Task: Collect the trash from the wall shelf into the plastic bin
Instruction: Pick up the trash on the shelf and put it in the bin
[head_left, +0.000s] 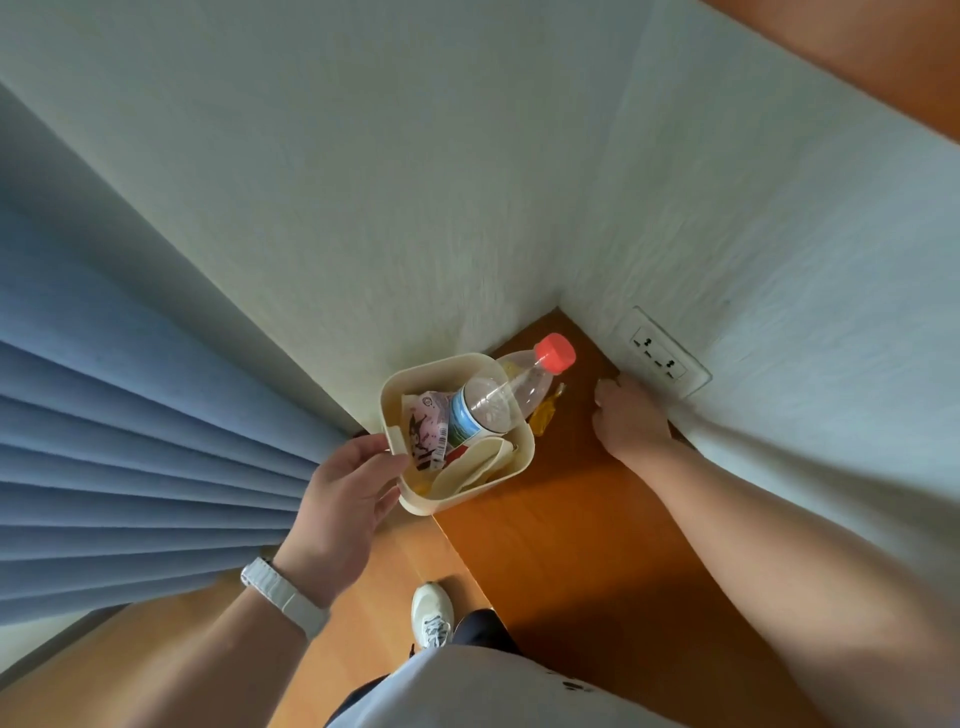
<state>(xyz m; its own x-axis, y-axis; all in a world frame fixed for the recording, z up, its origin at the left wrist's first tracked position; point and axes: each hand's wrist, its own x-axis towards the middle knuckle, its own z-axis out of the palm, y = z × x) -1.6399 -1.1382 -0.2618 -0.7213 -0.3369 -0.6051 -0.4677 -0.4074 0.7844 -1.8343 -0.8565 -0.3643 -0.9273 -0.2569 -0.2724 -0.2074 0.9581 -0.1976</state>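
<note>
**Plastic bin nearly filled; one yellow scrap left on the wall shelf**

The plastic bin (522, 457), a small cream-coloured tub with rounded corners, is held at the near-left edge of the wall shelf (571, 519), an orange-brown wooden board set into the corner of two pale walls. It is gripped by the left hand (345, 488), whose thumb is hooked over the rim beside a small tab while the fingers are curled under the outer wall.

Most of the collecting appears to be done. Inside the bin a clear plastic bottle (498, 400) with a blue-and-white label is seen lying at a slant, its neck and red cap (556, 353) sticking out over the far rim. Beside it are tucked a pink printed wrapper (428, 426) and a folded cream piece of paper or card (467, 467).

What is left, as far as can be seen, is a yellow crumpled wrapper (548, 410) lying on the shelf just beyond the bin, partly hidden by the bottle. Whether more lies behind the bin cannot be told.

The right hand (631, 415) is laid on the shelf near the wall, below a socket plate (665, 353), with fingers loosely curled; nothing is seen held in it. It is near the yellow wrapper but apart from it.
</note>
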